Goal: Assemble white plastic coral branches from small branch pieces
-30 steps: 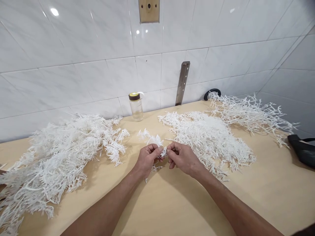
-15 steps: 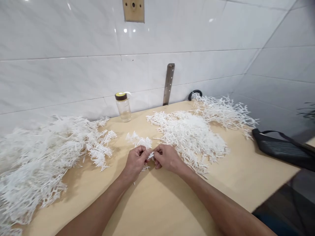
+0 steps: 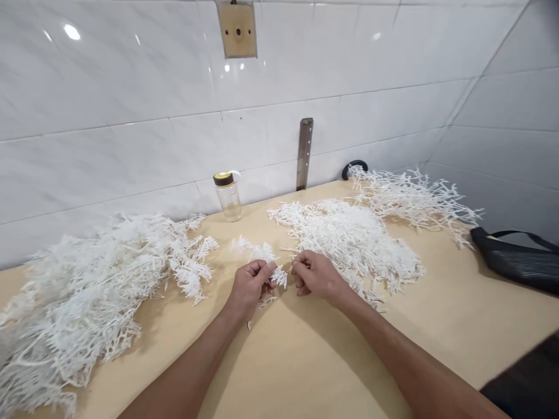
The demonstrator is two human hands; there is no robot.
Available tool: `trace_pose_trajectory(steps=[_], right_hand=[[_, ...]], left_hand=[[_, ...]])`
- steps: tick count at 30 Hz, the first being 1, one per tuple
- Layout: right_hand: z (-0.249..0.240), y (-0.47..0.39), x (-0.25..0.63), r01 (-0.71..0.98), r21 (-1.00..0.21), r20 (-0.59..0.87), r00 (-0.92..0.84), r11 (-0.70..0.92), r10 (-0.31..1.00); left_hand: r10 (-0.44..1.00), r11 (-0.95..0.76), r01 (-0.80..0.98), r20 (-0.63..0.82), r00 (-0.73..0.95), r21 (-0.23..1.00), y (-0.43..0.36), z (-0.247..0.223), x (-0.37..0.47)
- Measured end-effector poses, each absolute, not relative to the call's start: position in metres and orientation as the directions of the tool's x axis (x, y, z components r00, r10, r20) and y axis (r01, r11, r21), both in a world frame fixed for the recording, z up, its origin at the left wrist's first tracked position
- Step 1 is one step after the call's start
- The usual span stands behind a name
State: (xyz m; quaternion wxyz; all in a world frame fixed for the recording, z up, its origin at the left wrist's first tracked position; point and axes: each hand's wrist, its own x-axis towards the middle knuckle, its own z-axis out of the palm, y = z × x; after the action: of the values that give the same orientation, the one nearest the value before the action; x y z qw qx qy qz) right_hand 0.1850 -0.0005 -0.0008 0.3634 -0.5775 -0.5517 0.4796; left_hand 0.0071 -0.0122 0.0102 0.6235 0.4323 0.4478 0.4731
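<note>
My left hand (image 3: pixel 250 290) is closed on a white branching plastic sprig (image 3: pixel 279 277), whose fine tips stick out to the right of the fingers. Just right of those tips, my right hand (image 3: pixel 319 276) is pinched, with a small gap between it and the sprig. Whatever lies between its fingertips is too small to make out. Beyond the left hand is more white branching material (image 3: pixel 262 252), and a few loose bits (image 3: pixel 267 301) lie under it. A flat heap of white sprigs (image 3: pixel 349 238) spreads past my right hand.
A large pile of white branches (image 3: pixel 105 285) covers the left of the table (image 3: pixel 283 372). Longer sprigs (image 3: pixel 419 198) and a black ring (image 3: pixel 354 169) lie at the back right. A lidded bottle (image 3: pixel 230 201) and a metal strip (image 3: pixel 304 154) stand near the wall. A black bag (image 3: pixel 519 259) is at right.
My right hand has moved right, away from my left hand, leaving the sprig's tips exposed. My left hand keeps its hold. The whole view has shifted slightly.
</note>
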Motion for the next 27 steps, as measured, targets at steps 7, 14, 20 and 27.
trace_pose_trajectory(steps=[7,14,20,27], right_hand=[[0.005,-0.003,0.188,0.065,-0.997,-0.061,-0.148,-0.051,0.987],[0.005,-0.006,0.182,0.048,-0.996,-0.083,-0.248,-0.073,0.965],[0.001,-0.006,0.180,0.157,-0.985,-0.108,-0.253,-0.069,0.961],[0.003,-0.007,0.179,0.271,-0.963,-0.063,-0.227,0.000,0.972]], left_hand=[[0.967,0.210,-0.234,-0.165,0.196,0.949,-0.009,0.011,0.003],[0.972,0.178,-0.221,-0.137,0.190,0.959,-0.008,0.007,0.005],[0.975,0.186,-0.156,-0.162,0.154,0.970,-0.009,0.000,0.006],[0.984,0.138,-0.101,-0.125,0.125,0.985,-0.007,-0.004,0.008]])
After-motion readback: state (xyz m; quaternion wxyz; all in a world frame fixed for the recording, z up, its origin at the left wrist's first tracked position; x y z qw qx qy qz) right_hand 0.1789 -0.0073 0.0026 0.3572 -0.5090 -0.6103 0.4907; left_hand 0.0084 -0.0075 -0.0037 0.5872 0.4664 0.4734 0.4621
